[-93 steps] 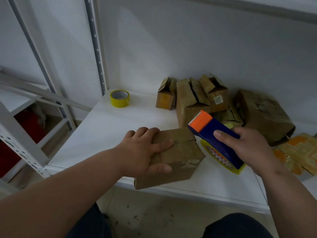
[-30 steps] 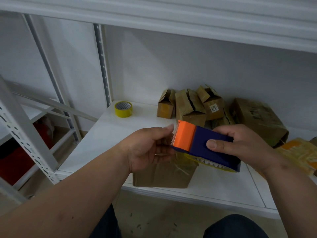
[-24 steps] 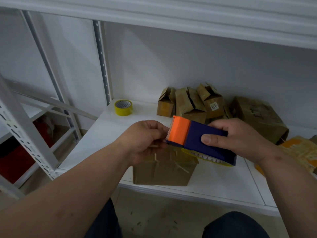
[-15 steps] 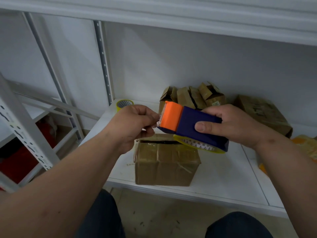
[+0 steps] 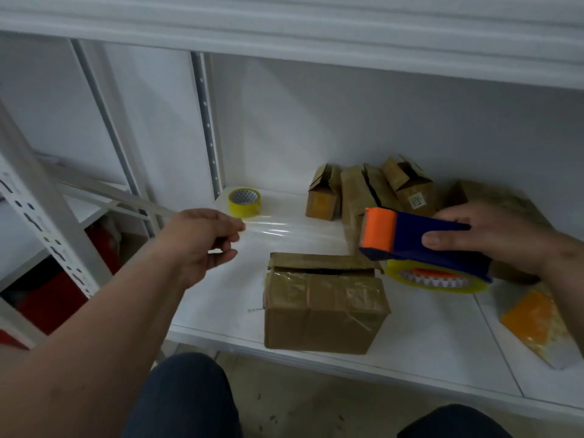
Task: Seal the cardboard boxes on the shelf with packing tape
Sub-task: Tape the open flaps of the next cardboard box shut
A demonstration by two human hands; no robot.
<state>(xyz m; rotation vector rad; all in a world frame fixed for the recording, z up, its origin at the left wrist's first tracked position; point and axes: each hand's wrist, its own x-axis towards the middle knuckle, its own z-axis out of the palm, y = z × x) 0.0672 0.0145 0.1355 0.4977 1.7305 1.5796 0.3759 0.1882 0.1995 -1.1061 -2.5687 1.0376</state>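
White metal shelf (image 5: 426, 352) against a white wall (image 5: 347, 121), perforated uprights (image 5: 205, 121)

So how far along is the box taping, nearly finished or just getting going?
Early, it seems. The front box carries some tape, but its top seam shows a dark gap. In hand: the left hand pinches a clear strip of tape stretched from the dispenser, which the right hand grips. Left: pressing that strip down, then the open-flapped boxes at the back.

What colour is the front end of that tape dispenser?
Orange; the tape dispenser body behind it is dark blue. Seen in the head view.
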